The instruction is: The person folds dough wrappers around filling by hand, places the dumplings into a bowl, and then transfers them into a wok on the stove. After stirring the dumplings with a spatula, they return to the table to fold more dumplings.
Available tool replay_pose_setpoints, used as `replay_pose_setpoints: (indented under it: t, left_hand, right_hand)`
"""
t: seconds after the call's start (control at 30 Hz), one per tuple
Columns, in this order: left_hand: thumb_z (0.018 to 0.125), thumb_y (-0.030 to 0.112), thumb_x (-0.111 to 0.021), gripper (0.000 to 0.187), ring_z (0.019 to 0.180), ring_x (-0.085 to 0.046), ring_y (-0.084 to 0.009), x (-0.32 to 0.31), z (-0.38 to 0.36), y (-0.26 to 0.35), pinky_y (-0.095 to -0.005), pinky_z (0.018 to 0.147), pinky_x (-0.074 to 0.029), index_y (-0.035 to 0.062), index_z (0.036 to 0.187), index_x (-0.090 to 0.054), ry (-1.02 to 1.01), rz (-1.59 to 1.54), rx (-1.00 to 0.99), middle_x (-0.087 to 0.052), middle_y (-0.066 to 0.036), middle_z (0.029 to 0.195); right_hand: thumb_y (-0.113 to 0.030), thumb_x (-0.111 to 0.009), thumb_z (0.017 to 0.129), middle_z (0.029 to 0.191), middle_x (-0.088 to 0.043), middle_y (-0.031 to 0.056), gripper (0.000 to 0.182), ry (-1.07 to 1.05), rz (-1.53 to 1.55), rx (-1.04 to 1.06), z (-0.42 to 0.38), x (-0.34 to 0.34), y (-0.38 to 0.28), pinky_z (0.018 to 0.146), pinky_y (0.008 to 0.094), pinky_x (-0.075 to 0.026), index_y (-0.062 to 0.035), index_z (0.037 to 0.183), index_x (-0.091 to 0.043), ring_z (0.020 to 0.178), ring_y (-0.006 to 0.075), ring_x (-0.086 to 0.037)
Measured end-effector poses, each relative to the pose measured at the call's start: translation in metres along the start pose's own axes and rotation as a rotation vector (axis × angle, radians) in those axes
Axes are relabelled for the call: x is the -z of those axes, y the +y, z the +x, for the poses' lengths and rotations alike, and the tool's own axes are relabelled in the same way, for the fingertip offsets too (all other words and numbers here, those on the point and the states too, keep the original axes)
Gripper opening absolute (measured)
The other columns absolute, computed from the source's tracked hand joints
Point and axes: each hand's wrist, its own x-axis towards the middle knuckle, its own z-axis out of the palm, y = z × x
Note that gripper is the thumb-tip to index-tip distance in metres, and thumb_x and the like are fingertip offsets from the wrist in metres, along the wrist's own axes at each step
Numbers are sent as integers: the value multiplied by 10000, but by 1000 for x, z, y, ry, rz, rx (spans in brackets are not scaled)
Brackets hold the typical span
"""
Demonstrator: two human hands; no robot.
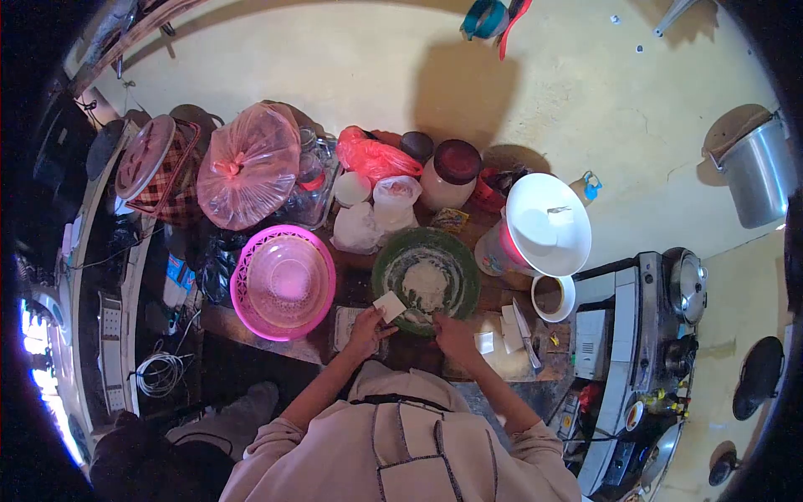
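Observation:
A green basin [462, 266] stands in front of me with a mound of white, floury stuff [425, 284] in it and white smears on its walls. At its near left rim, my left hand [365, 333] pinches a flat, pale square piece [390, 307]. My right hand [454, 335] is at the near right rim, its fingers drawn together over the inside edge; whatever they hold is too small to make out. Right of that hand, a knife [527, 333], pale flat strips [511, 328] and a small white square [484, 342] lie on a wooden board [510, 364].
A pink basket [240, 284] stands on the left. Behind are white bags [357, 229], a jar with a dark red lid [457, 161] and a red plastic bag [376, 157]. A white bucket [548, 222] and a cup of dark liquid [554, 299] stand right, near a stove [648, 318].

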Motion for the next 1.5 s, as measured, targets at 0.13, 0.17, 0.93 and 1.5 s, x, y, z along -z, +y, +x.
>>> replay_pose_setpoints:
  t: [0.13,0.17,0.93,1.5]
  left_hand:
    - [843,190,-488,175,693,-509,-132,-7,-1,2,-385,731,-506,57,951,-519,27,-7,19,-513,-19,776]
    - [840,187,-489,181,698,-508,-127,-7,-2,2,-374,723,-509,58,964,-519,33,-21,37,-514,-17,777]
    - [816,74,-496,294,927,-554,-225,-81,5,56,-322,813,-483,-68,1071,-459,-341,126,156,-538,-138,1029]
    - [815,76,-514,247,848,-569,-199,-66,10,48,-308,741,-503,-43,1028,-477,-390,-160,349,-550,-120,985]
  right_hand:
    - [-176,-538,736,665,-575,138,184,-59,129,-73,12,11,-2,535,406,-423,-37,854,-512,618,288,-578]
    - [-173,-545,740,646,-559,102,171,-152,319,-110,14,10,6,511,361,-411,-45,851,-519,585,235,-555]
    - [-101,-466,861,749,-452,11,116,401,904,104,-20,20,-1,600,215,-366,-28,926,-529,646,81,-432]
    - [9,-495,758,765,-531,125,52,634,383,238,-25,20,-4,644,331,-393,-7,795,-528,707,264,-498]
